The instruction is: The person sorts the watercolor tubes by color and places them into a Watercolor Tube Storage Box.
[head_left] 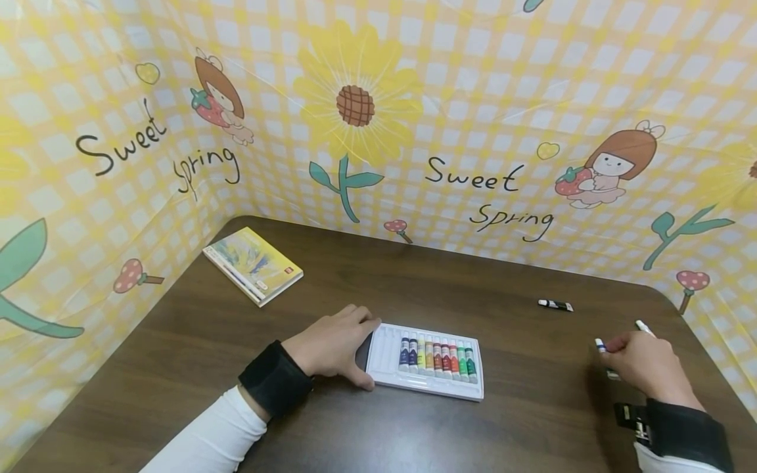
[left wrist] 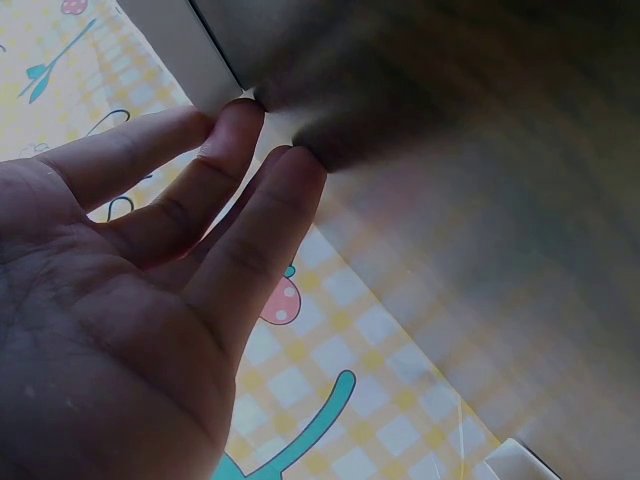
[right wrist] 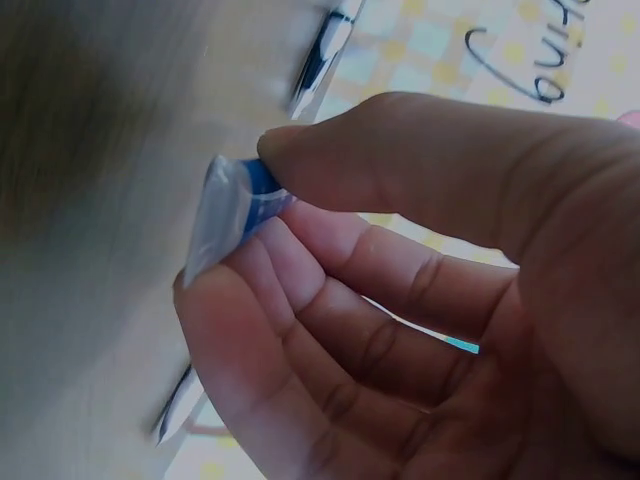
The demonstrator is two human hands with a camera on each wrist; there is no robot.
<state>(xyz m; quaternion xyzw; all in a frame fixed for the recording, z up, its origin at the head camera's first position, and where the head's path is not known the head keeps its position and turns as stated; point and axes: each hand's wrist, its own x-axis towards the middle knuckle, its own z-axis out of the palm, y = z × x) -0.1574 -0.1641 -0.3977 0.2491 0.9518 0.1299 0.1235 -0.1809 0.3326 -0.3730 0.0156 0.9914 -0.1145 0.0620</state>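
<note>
A white plastic paint tray (head_left: 386,358) lies mid-table with a row of several small paint tubes (head_left: 437,357) in its slots; the slots at its left end are bare. My left hand (head_left: 334,345) holds the tray's left end, thumb at the near corner and fingers at the far corner. In the left wrist view, fingertips meet the tray's white edge (left wrist: 190,50). Off to the right, my right hand (head_left: 647,368) pinches a blue paint tube (right wrist: 262,200) between thumb and fingers. The tube's flat clear end shows in the right wrist view.
A black paint tube (head_left: 556,305) lies beyond the right hand, toward the back. A white-capped tube (head_left: 644,328) shows behind that hand, and another tube (head_left: 613,375) lies partly under it. A yellow-covered pad (head_left: 254,263) sits at the back left. A checked curtain (head_left: 473,79) borders the table.
</note>
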